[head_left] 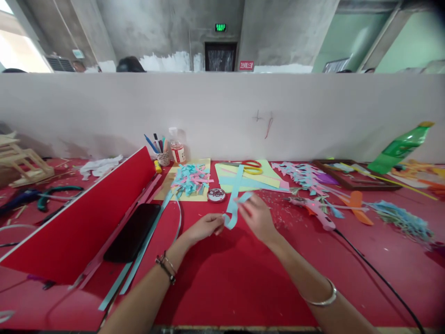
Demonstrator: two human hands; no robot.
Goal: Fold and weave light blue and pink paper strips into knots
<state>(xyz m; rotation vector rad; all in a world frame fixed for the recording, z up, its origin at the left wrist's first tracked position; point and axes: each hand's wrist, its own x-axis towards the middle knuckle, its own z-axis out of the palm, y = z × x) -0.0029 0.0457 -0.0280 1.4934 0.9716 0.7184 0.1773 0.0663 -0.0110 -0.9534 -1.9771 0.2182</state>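
Blue paper strip [236,189] sits in the middle of the red tabletop [215,287], with its near part curled up between two hands. The left hand [205,228] has its thumb and finger pressed together on the curl. The right hand [259,218] is a bit blurry, but its grip looks like a pinch on the strip too, with a bit of blue poking out past the fingers. I can't tell if the curl and the long flat part are all one piece.

The thin paper could bend in the wrong place or rip if the hands pull apart too hard. A loose pinch could let the curl spring open. The far part could snag on the scissors [246,168], because they lie right by it. The pink glue gun [314,209] has a little red light on, so it may be hot, and a bump from the right arm could burn someone. A tug on its black cord [375,266] could make it slide.

The long way of the strip runs away from the person, almost straight, leaning a little right at the far end. That end points at the back wall and lies over the paper sheets [264,176]. The near end bends round like a letter U, just right of the round tin's [216,195] near side.
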